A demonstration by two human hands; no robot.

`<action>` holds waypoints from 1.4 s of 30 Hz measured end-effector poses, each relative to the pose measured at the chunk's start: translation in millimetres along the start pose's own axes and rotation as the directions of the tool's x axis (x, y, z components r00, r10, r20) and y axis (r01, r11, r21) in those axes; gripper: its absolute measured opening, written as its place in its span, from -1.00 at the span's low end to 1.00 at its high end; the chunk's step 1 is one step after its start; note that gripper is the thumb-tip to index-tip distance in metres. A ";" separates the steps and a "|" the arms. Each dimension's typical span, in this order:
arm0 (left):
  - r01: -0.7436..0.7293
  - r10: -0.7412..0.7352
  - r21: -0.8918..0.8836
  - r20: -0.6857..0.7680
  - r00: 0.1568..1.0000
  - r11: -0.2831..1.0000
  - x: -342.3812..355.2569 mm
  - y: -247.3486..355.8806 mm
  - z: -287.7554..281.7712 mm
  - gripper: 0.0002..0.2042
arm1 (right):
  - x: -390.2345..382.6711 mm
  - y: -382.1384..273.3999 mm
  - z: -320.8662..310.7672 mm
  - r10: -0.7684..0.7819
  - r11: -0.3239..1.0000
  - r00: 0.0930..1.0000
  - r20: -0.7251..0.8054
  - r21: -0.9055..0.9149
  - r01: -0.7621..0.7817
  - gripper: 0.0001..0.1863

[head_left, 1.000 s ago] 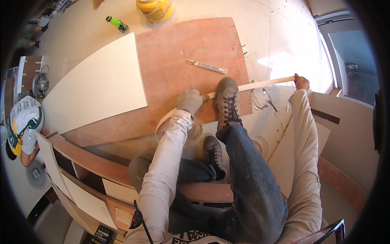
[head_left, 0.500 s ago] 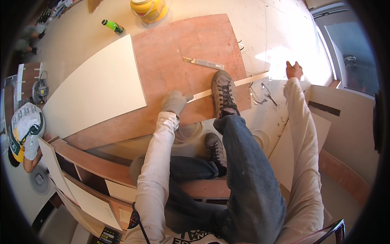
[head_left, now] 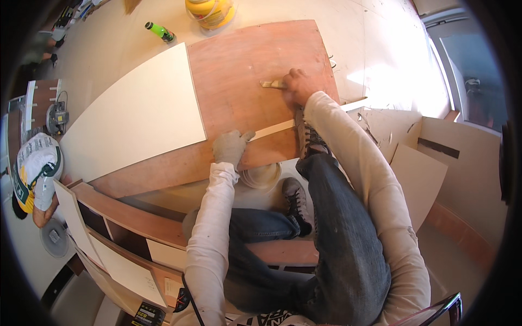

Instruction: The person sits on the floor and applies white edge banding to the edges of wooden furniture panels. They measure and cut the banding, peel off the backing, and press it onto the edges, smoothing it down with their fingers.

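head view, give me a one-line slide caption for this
Gloved left hand holds a pale strip running under a shoe, bare right hand over a utility knife on reddish board.

I am working over a reddish plywood board [head_left: 244, 54] that is lying on the pale floor [head_left: 370, 49], and it is carrying a white curved panel [head_left: 136, 114] on its left and a narrow pale strip [head_left: 272, 129] running under my shoe [head_left: 309, 138]. On the floor itself, a yellow bucket [head_left: 212, 13] and a green bottle [head_left: 160, 32] are resting beyond the board, and a pale coil [head_left: 261, 175] is lying at its near edge.
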State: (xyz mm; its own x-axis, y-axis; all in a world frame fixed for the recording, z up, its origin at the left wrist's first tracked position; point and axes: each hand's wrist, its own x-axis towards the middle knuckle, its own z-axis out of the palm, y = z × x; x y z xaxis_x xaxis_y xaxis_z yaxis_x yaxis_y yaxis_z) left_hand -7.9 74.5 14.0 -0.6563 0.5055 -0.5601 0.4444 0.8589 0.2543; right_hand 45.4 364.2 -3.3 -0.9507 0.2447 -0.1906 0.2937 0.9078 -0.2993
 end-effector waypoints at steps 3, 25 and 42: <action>0.003 -0.003 -0.041 -0.011 1.000 0.999 1.4 -11.1 17.4 -0.39 | -21.3 13.5 -38.4 0.149 0.970 0.942 -0.302 0.231 -0.080 -0.67; 0.016 -0.016 -0.071 -0.004 1.000 0.997 -4.1 -5.7 6.9 -0.38 | -218.3 -177.5 51.6 0.414 0.782 0.910 0.018 0.504 -0.366 -0.34; 0.022 -0.024 -0.044 -0.039 0.999 0.999 -4.4 -14.6 14.8 -0.40 | -172.0 -156.4 94.8 0.356 0.831 0.911 -0.209 0.516 -0.206 -0.23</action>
State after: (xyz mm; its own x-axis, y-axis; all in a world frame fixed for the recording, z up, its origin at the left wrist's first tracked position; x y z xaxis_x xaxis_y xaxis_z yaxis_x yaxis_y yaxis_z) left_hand -2.5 58.5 1.2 -0.6899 0.4879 -0.5348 0.4028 0.8726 0.2764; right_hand 172.5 147.9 -12.4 -0.7825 0.6168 -0.0848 0.4917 0.5287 -0.6919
